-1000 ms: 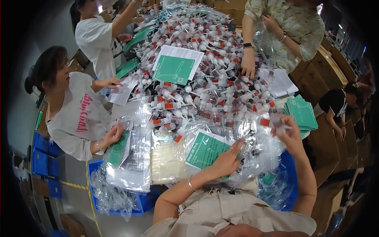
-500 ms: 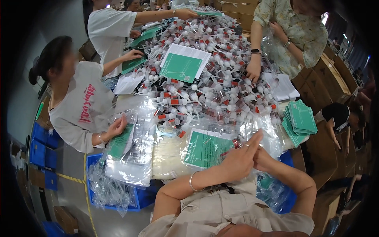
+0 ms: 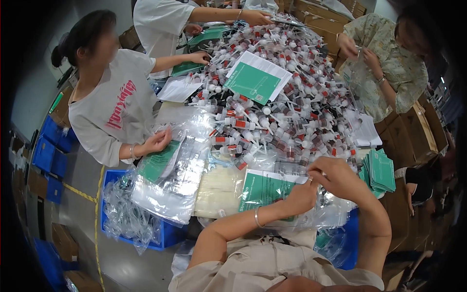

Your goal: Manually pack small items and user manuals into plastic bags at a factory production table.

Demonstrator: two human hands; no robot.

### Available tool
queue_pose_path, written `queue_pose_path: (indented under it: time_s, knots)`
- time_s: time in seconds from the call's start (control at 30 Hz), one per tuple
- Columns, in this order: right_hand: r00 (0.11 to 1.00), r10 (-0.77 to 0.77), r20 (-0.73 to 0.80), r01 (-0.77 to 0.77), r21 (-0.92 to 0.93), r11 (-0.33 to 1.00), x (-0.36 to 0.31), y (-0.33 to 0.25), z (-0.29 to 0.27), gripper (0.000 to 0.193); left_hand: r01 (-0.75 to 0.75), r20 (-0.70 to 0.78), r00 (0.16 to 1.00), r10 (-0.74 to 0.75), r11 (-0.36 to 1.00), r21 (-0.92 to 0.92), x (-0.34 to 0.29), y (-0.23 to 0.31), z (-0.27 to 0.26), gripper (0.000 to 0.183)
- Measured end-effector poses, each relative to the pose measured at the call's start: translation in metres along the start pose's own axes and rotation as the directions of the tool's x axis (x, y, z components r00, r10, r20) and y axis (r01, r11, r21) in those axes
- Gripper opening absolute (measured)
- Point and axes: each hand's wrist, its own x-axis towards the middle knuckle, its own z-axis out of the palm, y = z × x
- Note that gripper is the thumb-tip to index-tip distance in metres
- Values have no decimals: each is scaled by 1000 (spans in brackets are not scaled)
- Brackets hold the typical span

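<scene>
A clear plastic bag (image 3: 282,176) lies before me with a green booklet (image 3: 260,192) inside. My left hand (image 3: 300,198), with a bangle at its wrist, is closed in a pinch at the bag's right end. Just above it, my right hand (image 3: 335,176) bends over with thumb and fingers pinched close to the left fingertips. Both appear to grip the bag's edge, though the fingers partly hide it. Beyond my hands rises a large heap of small clear bottles (image 3: 287,117) with white nozzle caps, some with red parts.
Flat clear bags (image 3: 170,194) lie left; green booklets (image 3: 378,170) are stacked right. A booklet (image 3: 255,80) with white sheets rests on the heap. Blue bins (image 3: 168,236) holding filled bags flank me below table height. Co-workers stand left and right; one's hand (image 3: 156,141) is near a bagged booklet.
My right hand has come up above the left, which has dropped lower. The right-hand co-worker has lifted a hand off the heap to a clear bag. The whole view has shifted.
</scene>
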Motion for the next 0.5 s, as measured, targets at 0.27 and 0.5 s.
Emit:
queue_pose_path:
  time_s: [0.27,0.5]
  knots:
    - [891,-454,13,433,-322,842,125,-11,126,13,-451,-408,757,511,860,239,3,3,-3,51]
    - [878,-478,37,420,-539,730,179,-50,200,11,-573,-276,786,554,819,14,-3,-15,17,48]
